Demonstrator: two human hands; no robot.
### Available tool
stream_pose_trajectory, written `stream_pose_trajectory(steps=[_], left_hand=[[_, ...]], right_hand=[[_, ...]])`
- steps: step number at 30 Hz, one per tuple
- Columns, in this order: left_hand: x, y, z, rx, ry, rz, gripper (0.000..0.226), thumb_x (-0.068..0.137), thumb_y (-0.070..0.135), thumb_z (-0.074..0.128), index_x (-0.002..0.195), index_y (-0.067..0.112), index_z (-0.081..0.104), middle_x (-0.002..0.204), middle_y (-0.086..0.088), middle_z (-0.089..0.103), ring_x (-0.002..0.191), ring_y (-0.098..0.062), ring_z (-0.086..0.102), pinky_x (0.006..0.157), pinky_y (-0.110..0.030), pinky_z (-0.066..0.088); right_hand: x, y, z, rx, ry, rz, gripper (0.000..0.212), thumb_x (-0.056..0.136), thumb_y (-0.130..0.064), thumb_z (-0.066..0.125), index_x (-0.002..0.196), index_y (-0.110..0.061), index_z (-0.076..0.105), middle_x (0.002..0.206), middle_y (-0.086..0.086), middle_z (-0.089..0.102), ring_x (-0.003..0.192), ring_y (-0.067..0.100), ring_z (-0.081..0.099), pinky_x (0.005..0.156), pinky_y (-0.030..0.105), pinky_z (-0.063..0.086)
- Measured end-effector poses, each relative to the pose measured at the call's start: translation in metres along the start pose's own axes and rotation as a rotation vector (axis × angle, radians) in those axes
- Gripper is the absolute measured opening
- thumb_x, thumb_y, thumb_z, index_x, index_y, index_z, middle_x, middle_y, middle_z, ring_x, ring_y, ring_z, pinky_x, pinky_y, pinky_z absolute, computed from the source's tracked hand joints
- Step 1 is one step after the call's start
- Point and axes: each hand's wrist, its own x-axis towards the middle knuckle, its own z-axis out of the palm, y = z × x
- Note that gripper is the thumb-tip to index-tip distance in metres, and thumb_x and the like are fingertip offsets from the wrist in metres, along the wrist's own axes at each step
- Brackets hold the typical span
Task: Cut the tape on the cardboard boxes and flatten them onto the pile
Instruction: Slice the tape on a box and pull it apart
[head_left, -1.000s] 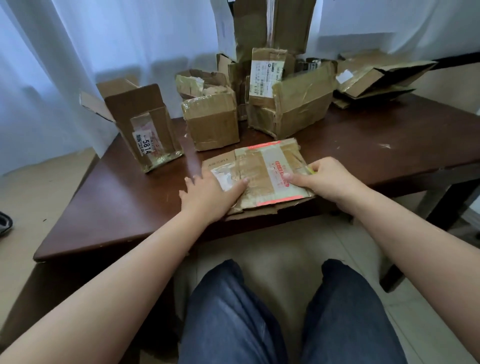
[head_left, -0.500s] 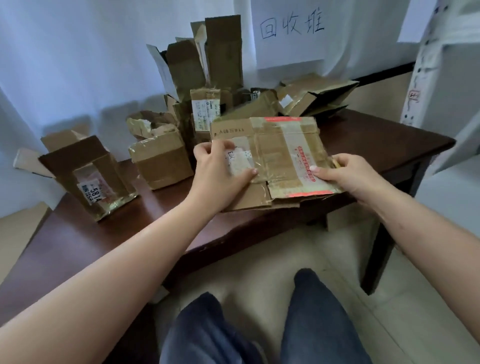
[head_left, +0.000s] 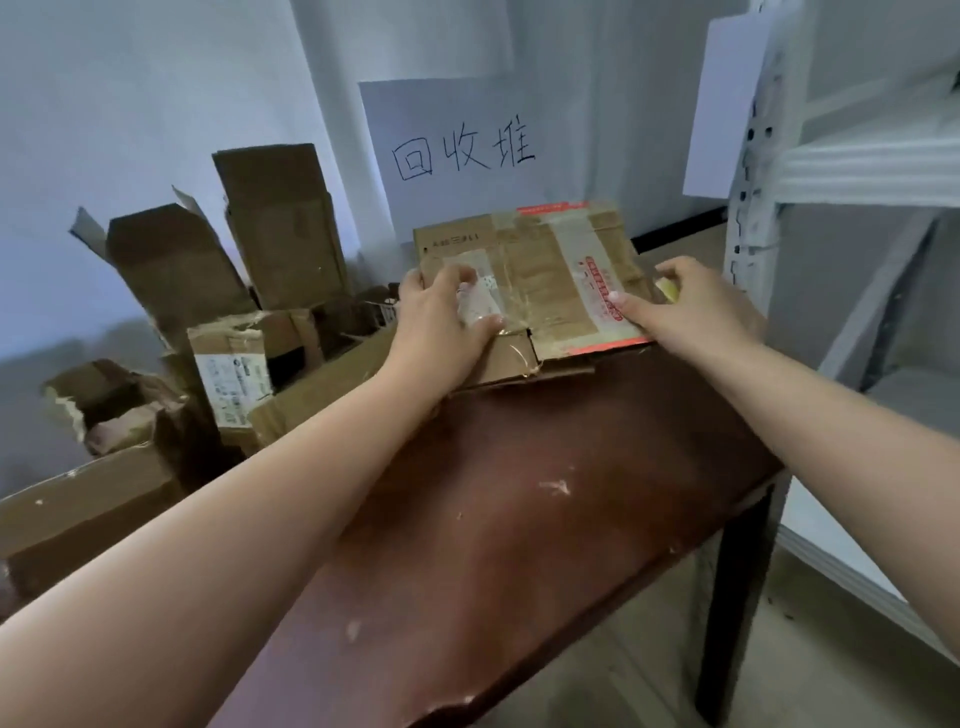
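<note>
A flattened cardboard box (head_left: 550, 270) with clear tape and a red-printed strip is held low over the far right end of the brown table (head_left: 519, 493), below a paper sign (head_left: 462, 150). My left hand (head_left: 441, 332) grips its left edge, thumb on top. My right hand (head_left: 696, 306) pinches its right edge with the thumb on the red strip. A small yellow thing (head_left: 667, 288) is tucked in that hand. Whatever lies under the box is hidden.
Several opened and taped cardboard boxes crowd the table's left: a tall one (head_left: 280, 223), a labelled one (head_left: 228, 364) and a low one (head_left: 88, 509) at the near left. A white metal shelf rack (head_left: 753, 156) stands close on the right.
Both hands lifted the flattened box off the table's near edge and carried it right and away to the far end under the sign. My view turned right with it.
</note>
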Motion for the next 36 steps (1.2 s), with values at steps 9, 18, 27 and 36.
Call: stream_pose_trajectory(steps=[9,18,27,36], left_hand=[[0.152,-0.022,0.057,-0.159,0.126,-0.150,0.048,0.093,0.021,0.062,0.138,0.027,0.047,0.153,-0.012,0.016,0.141,-0.030,0.023,0.117,-0.037,0.018],[0.194,-0.056,0.132,0.429,-0.236,-0.275,0.054,0.096,0.047,0.043,0.138,0.014,0.044,0.145,-0.023,0.037,0.135,-0.045,0.028,0.109,-0.055,0.022],[0.169,-0.073,0.163,0.488,-0.631,-0.079,0.120,0.062,0.084,0.058,0.151,0.039,-0.009,0.161,-0.012,-0.010,0.144,-0.046,-0.011,0.113,-0.066,0.009],[0.153,-0.101,0.176,0.615,-0.492,0.007,0.094,0.078,0.084,0.030,0.152,0.039,-0.007,0.161,-0.016,0.000,0.145,-0.044,0.001,0.114,-0.060,0.004]], right_hand=[[0.169,-0.015,0.075,-0.073,0.032,-0.129,0.056,0.079,-0.072,0.051,0.117,-0.031,0.060,0.114,-0.001,0.066,0.112,0.031,0.054,0.085,0.037,0.045],[0.228,0.014,0.138,-0.311,-0.139,-0.065,0.062,0.079,-0.070,0.057,0.131,-0.035,0.054,0.130,0.002,0.058,0.125,0.030,0.045,0.083,0.033,0.039],[0.214,0.034,0.161,-0.414,-0.099,-0.156,0.052,0.078,-0.065,0.061,0.123,-0.040,0.058,0.128,0.000,0.049,0.113,0.025,0.056,0.076,0.030,0.040],[0.197,0.023,0.195,-0.445,-0.186,-0.272,0.026,0.091,-0.040,0.048,0.112,-0.034,0.063,0.118,0.004,0.065,0.109,0.033,0.058,0.072,0.030,0.036]])
